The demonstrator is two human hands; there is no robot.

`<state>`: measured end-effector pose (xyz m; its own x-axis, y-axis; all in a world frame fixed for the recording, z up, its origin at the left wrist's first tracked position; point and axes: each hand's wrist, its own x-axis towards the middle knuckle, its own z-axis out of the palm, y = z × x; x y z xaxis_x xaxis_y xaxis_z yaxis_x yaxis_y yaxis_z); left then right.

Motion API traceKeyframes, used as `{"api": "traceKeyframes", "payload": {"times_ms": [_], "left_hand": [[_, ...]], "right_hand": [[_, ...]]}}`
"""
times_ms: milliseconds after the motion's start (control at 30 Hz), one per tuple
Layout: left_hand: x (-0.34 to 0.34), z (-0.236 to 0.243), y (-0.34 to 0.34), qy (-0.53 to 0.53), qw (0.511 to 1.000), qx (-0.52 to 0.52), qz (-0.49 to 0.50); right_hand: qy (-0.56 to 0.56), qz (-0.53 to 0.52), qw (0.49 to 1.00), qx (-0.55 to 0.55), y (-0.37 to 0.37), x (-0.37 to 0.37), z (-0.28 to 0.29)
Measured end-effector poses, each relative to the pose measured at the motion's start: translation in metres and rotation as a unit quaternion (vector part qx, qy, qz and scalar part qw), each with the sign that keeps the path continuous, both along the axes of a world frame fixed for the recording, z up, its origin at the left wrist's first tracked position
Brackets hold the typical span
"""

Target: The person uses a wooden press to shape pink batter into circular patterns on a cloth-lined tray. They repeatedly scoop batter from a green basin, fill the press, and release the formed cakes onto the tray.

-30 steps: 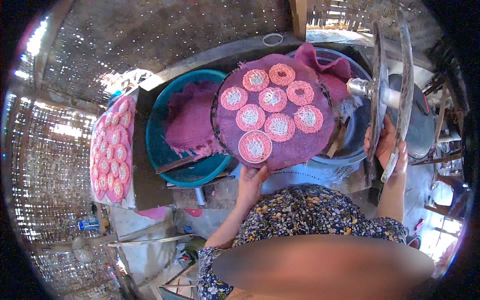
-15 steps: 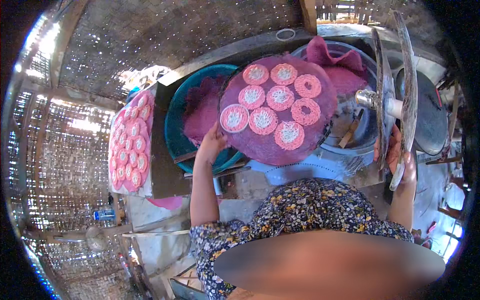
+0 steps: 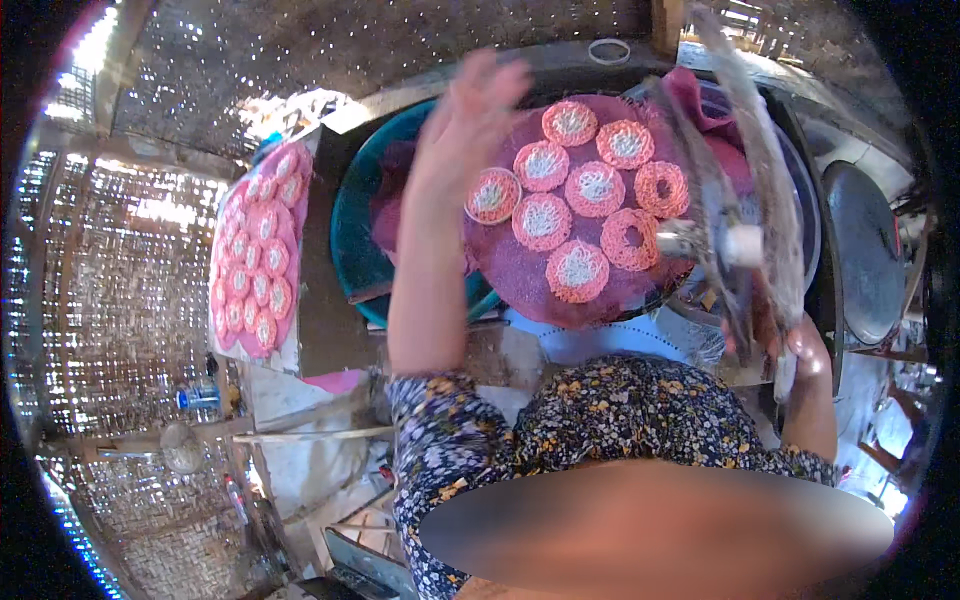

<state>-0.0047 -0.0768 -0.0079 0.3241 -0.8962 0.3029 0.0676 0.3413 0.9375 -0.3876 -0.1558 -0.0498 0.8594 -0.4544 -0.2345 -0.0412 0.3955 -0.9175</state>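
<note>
My left hand is raised above the upper-left side of a round tray covered in purple cloth, blurred, fingers apart and holding nothing. On the cloth lie several pink lacy discs, most with white centres, some with open holes; one at the left sits inside a white ring. My right hand grips two long weathered wooden bars joined to a metal cylinder and a white piece, held over the tray's right side. The right fingers are partly hidden by the wood.
A teal basin with pink material is behind the tray; a large pale basin lies under its right side. At left is a board of similar pink discs. A dark round pan stands right; a loose ring lies at the back.
My left hand has left the tray's rim and risen upward and forward. The wooden tool has moved left over the tray. The tray's discs have turned in position, with the ringed one moving up the left side.
</note>
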Motion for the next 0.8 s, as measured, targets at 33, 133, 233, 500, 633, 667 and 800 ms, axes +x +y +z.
{"api": "traceKeyframes", "payload": {"times_ms": [33,133,233,500,633,667,800], "left_hand": [[-0.017,0.005,-0.025,0.138,0.984,-0.008,-0.11],[-0.048,0.031,-0.052,0.305,0.904,-0.084,-0.289],[-0.069,0.053,-0.058,0.351,0.881,-0.121,-0.292],[-0.036,-0.058,-0.096,0.469,0.851,-0.136,-0.191],[-0.038,-0.068,-0.086,0.505,0.85,-0.101,-0.111],[-0.032,-0.076,-0.086,0.522,0.831,-0.124,-0.143],[-0.025,-0.08,-0.078,0.554,0.8,-0.16,-0.167]], "right_hand": [[0.021,0.016,1.0,0.014,-0.001,0.011,0.012],[-0.007,0.098,0.992,0.077,-0.007,0.042,0.017],[-0.028,0.1,0.985,0.135,-0.019,0.038,0.022],[0.168,0.151,0.969,0.103,-0.068,0.055,0.02],[0.263,0.152,0.952,0.026,-0.062,0.066,0.03],[0.261,0.144,0.954,0.021,-0.061,0.07,0.03],[0.257,0.161,0.953,0.011,-0.062,0.079,0.033]]}}
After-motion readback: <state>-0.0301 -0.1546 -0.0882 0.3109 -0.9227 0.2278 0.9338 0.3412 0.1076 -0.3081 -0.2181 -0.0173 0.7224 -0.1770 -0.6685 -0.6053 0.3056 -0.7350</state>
